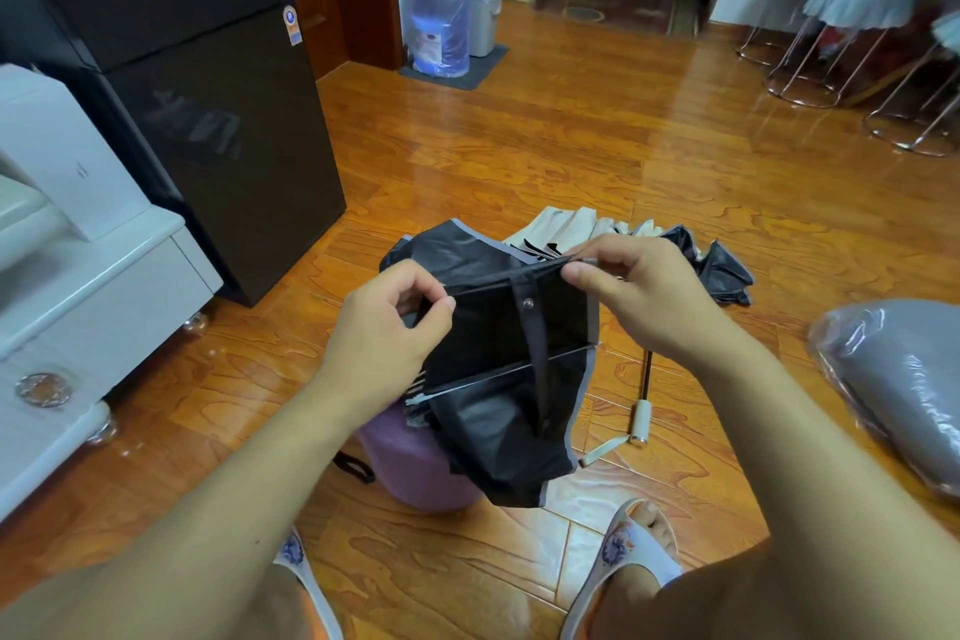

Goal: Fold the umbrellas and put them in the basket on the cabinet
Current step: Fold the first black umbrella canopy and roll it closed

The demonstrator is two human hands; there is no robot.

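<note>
Room: we stand on a glossy orange-brown wooden floor (571, 130), a tall black glass-fronted refrigerator (197, 94) to our left beside a white lacquered cabinet (88, 286); no basket shows on the part of it we can see.

Progress: we judge the task to be in its early-to-middle stretch, with no umbrella seen packed away and both umbrellas on or over the floor.

Umbrella in hand: we hold a black folding umbrella with grey-edged canopy (509, 369) above the floor between our feet, its ribs collapsed but its panels loose, the fastening strap with a metal snap (528, 304) hanging undone.

Second umbrella: a cream-and-black folding umbrella with a pale handle (613, 234) lies on the floor just beyond, canopy spread in pleats, shaft (647, 374) extended; we take it as not yet folded.

What is left: by our reading, smoothing and wrapping the panels, snapping the strap, repeating it for the second umbrella, then carrying both to the basket.

Left hand: our left hand (384, 327) is raised palm-inward, thumb and forefinger pinching the canopy's upper fold, the other fingers curled; the grip is closed on fabric.

Right hand: our right hand (639, 291) mirrors it, fingertips pinching the same fold at its far end, pulling it taut between the two.

Other items: a rounded purple object (415, 468) sits under the canopy, a grey cushion in clear plastic wrap (898, 379) at far right.
</note>
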